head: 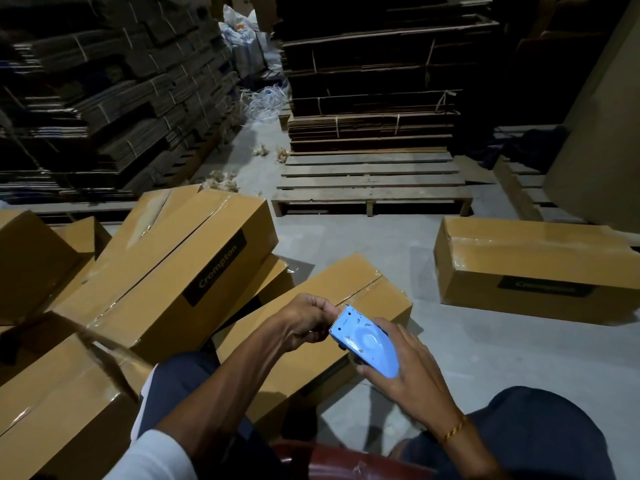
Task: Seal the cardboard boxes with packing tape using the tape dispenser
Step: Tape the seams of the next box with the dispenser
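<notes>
The right hand (398, 365) grips the dispenser (363, 341) blade-up so the left hand (308, 323) can pinch the tape end, likely freeing it.

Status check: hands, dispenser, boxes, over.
Right hand grips blue dispenser. Left hand pinches at its toothed end. Box below, seam already taped. Nothing in the way.
</notes>
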Available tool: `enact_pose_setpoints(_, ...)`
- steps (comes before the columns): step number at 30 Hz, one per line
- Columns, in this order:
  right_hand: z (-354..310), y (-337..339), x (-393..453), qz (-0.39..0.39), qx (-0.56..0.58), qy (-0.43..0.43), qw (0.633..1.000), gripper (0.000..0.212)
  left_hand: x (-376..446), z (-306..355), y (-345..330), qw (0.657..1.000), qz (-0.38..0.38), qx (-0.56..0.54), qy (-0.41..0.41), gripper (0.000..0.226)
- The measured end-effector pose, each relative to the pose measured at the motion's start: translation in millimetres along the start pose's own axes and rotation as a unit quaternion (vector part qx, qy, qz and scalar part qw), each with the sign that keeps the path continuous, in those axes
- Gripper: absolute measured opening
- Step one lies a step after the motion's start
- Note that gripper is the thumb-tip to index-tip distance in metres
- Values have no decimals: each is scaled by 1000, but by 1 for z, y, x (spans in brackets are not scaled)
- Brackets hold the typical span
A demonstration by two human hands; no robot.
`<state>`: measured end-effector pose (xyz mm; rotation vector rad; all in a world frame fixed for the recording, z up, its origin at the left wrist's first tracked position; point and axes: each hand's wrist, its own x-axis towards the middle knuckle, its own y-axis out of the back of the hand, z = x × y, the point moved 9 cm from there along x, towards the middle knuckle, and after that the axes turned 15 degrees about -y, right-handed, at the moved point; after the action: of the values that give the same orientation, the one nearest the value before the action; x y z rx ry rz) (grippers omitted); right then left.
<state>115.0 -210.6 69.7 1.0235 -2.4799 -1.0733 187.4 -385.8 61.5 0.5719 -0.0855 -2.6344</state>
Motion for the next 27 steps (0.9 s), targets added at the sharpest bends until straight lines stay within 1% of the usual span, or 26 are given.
enact_pose_setpoints(3,-4,5,-2,-8,8,-3,1000,76,5,9,5,999,-13,42,-13,24)
enact_pose_setpoints(8,-26,27,-1,14,-29,14,999,70,21,34,14,994,0,94,-51,19)
enact_pose_setpoints(9,-28,33,-1,16,-45,17,999,70,25,42,21,993,16,96,-67,17)
enact_pose_setpoints(12,-14,55,-4,8,-120,14,993,70,38,72,69,981,99,104,-131,13)
enact_pose_setpoints(13,-4,61,-7,0,-143,7,990,69,41,80,82,978,102,114,-145,9)
enact_pose_setpoints(14,6,67,-7,-14,-155,-1,988,68,46,85,89,975,87,130,-155,5)
enact_pose_setpoints(16,24,72,-1,-44,-173,-21,984,68,60,88,85,968,47,185,-163,9)
enact_pose_setpoints(18,35,73,15,-65,-194,-34,978,69,83,88,73,960,41,213,-175,11)
enact_pose_setpoints(20,45,74,35,-79,-209,-44,974,71,115,83,61,956,50,223,-182,9)
enact_pose_setpoints(22,63,72,58,-95,-220,-53,970,71,152,72,52,952,41,249,-174,6)
enact_pose_setpoints(25,102,51,96,-146,-225,-84,960,69,208,50,36,949,3,279,-145,9)
enact_pose_setpoints(27,131,33,126,-170,-228,-106,953,72,246,34,30,949,10,287,-131,8)
